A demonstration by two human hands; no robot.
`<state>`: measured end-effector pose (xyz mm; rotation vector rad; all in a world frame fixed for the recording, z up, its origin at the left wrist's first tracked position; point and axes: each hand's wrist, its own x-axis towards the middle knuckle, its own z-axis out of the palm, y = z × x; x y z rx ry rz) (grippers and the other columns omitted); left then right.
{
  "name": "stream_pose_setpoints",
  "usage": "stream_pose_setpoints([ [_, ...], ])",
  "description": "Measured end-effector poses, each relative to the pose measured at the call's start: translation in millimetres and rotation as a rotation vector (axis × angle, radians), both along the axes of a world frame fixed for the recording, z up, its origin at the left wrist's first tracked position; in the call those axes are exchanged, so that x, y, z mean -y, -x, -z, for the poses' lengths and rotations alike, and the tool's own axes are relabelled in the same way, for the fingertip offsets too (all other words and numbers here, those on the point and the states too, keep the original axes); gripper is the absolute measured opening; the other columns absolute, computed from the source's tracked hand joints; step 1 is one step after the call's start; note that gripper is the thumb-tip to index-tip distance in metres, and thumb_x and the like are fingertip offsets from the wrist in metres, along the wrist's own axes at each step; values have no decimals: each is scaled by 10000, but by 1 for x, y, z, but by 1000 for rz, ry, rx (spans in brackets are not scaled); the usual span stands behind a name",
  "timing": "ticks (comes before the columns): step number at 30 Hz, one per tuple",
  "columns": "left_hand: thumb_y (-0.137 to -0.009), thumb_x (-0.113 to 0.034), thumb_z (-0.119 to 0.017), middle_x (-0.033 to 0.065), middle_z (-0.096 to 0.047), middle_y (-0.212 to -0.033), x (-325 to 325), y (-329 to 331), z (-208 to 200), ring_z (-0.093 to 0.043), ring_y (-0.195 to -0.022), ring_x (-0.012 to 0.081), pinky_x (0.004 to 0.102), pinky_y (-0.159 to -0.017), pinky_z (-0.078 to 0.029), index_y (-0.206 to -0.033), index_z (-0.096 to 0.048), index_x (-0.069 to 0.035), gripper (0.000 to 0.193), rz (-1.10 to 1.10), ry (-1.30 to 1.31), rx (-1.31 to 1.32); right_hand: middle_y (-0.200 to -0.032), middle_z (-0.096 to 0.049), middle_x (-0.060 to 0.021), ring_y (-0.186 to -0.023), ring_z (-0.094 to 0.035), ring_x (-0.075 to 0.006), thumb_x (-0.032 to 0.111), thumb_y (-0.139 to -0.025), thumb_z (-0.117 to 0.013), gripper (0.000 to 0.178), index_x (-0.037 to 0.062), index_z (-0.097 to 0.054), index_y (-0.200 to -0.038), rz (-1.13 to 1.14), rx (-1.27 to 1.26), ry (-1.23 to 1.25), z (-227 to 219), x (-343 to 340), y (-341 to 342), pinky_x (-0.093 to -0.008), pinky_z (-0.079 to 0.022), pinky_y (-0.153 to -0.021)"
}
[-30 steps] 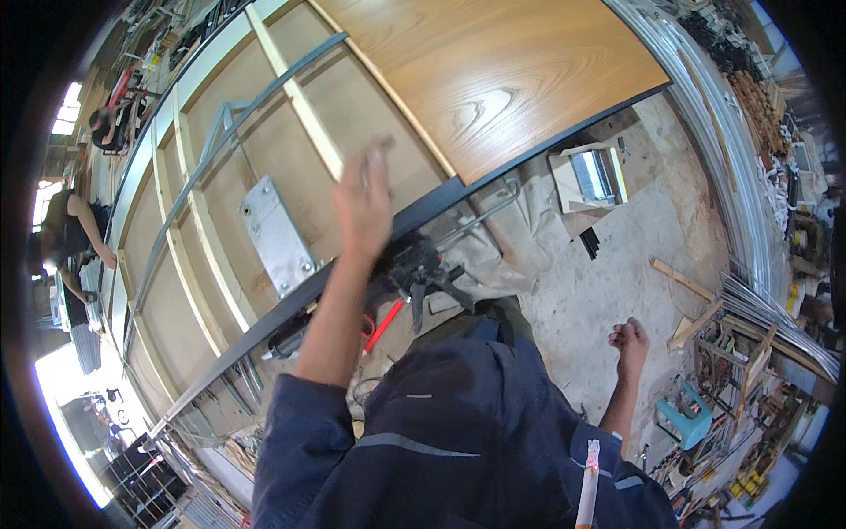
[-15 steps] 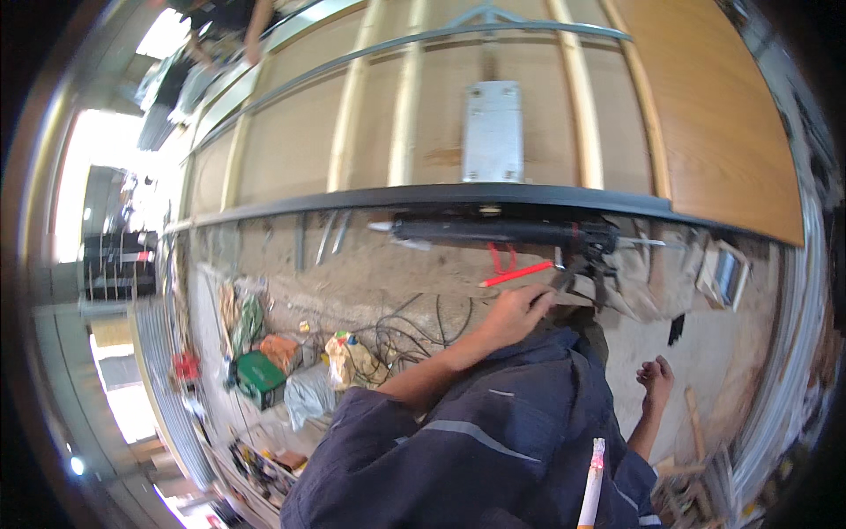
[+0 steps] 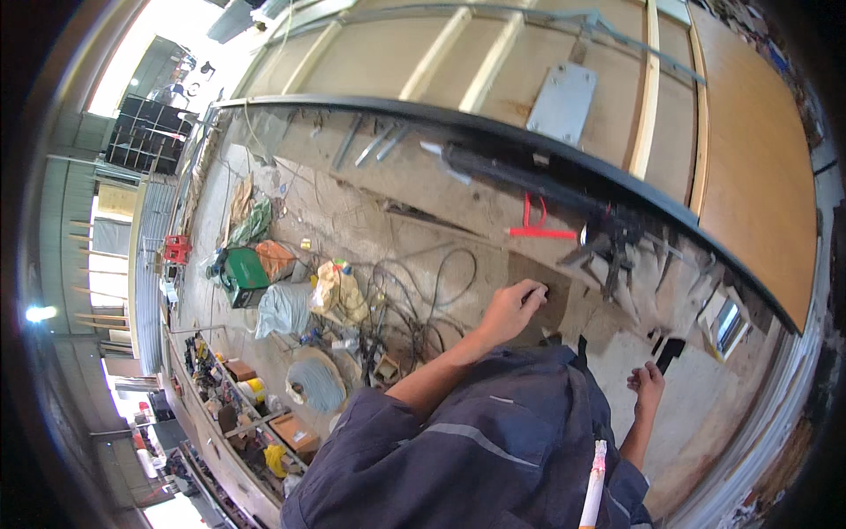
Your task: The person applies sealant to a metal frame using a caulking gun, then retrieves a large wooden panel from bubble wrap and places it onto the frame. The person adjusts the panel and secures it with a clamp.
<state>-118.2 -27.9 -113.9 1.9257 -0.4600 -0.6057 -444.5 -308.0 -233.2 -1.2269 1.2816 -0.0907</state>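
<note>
My left hand (image 3: pixel 514 310) is in front of my body, over the floor below the workbench edge. Its fingers are curled together, with a small dark spot at the tips that I cannot make out. Lower on the right, my right hand (image 3: pixel 648 381) hangs with its fingers curled in and the palm hidden. It overlaps the lower end of a black strip-like thing (image 3: pixel 671 353); I cannot tell whether they touch. Ahead, a black caulking gun (image 3: pixel 502 173) with a pale nozzle lies under the dark edge of the framed panel. Beside it is a red angular tool (image 3: pixel 542 234).
A large panel (image 3: pixel 608 97) with wooden battens, a metal plate (image 3: pixel 561 101) and a brown board (image 3: pixel 749 132) spans the top. Black cables (image 3: pixel 458 264), a green case (image 3: pixel 245 268), grey bags (image 3: pixel 282 309) and a coil (image 3: pixel 315 384) lie on the floor. A cigarette (image 3: pixel 594 485) juts in below.
My view has swung leftward and tilted, showing more floor and workshop on the left. My left hand now appears apart from the caulking gun's handle. The person at the upper left is out of view.
</note>
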Motion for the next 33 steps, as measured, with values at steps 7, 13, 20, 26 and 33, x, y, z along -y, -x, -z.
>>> stream_pose_setpoints([
  [7, -1003, -181, -591, 144, -749, -924, -23, 69, 6, -725, -832, 203, 328, -756, -554, -1145, -666, 30, 265, 2, -50, -47, -829, -685, -102, -610, -661, -186, 111, -898, -583, 393, -17, -554, -1269, -39, -105, -76, 28, -12, 82, -306, -549, -534],
  [13, -1010, -183, -583, 143, -746, -928, -51, 77, 17, -715, -831, 193, 318, -761, -555, -1170, -654, 35, 279, -49, -80, -62, -861, -684, -107, -654, -672, -194, 102, -890, -571, 454, -38, -513, -1318, -44, -144, -137, 30, -24, 101, -313, -553, -569],
  [20, -1018, -195, -571, 129, -746, -926, -46, 57, 36, -703, -812, 174, 306, -745, -551, -1162, -656, 37, 286, 131, -71, -118, -895, -707, -154, -667, -691, -219, 92, -852, -579, 546, -106, -485, -1352, 119, -144, -93, -2, -63, 111, -325, -574, -585],
  [26, -1009, -190, -573, 141, -751, -923, -18, 54, 52, -719, -867, 177, 299, -749, -553, -1116, -666, 59, 286, 321, -117, -206, -893, -695, -138, -686, -687, -201, 76, -904, -538, 476, -93, -490, -1346, 296, -156, -70, -26, -118, 152, -320, -573, -590],
  [33, -990, -180, -592, 145, -748, -884, 62, 93, 46, -716, -807, 187, 316, -733, -551, -1075, -684, 41, 254, 576, -95, -225, -871, -691, -132, -679, -694, -212, 43, -891, -523, 477, -91, -498, -1348, 679, -224, -104, -15, -203, 268, -327, -578, -587],
])
